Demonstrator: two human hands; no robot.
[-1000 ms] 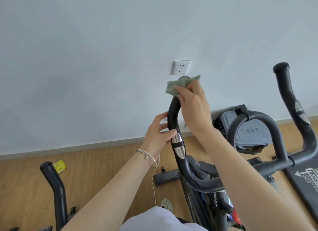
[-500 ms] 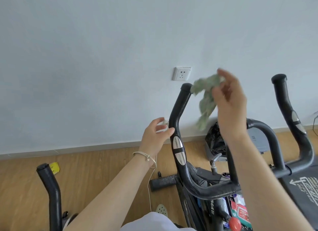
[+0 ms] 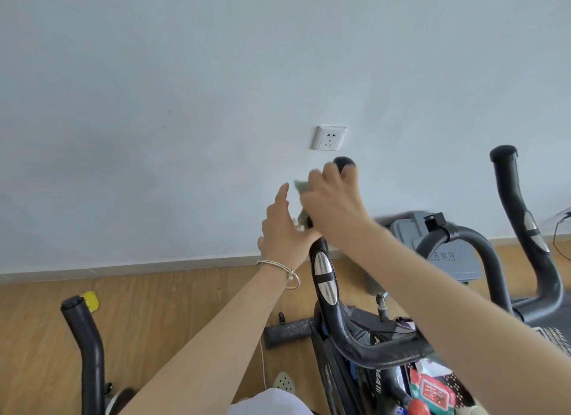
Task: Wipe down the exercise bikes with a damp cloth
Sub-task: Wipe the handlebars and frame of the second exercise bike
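A black exercise bike's left handlebar (image 3: 323, 278) rises in the middle of the view, with silver pulse sensors on its grip. My right hand (image 3: 332, 199) is wrapped round the upper part of that bar, pressing a pale green cloth (image 3: 302, 188) against it; only the cloth's edges show past my fingers. My left hand (image 3: 282, 229) hovers just left of the bar with fingers spread and straight, holding nothing. The bike's right handlebar (image 3: 522, 216) stands at the far right.
A wall socket (image 3: 329, 138) sits just above the bar's tip. A grey bin (image 3: 445, 254) stands against the wall behind the bike. Another bike's black handlebar (image 3: 85, 340) rises at lower left. A red packet of wipes (image 3: 432, 390) lies in the bike's frame.
My right hand swung back left with the cloth and closed round the top of the left handlebar. My left hand let go of the bar and opened beside it.
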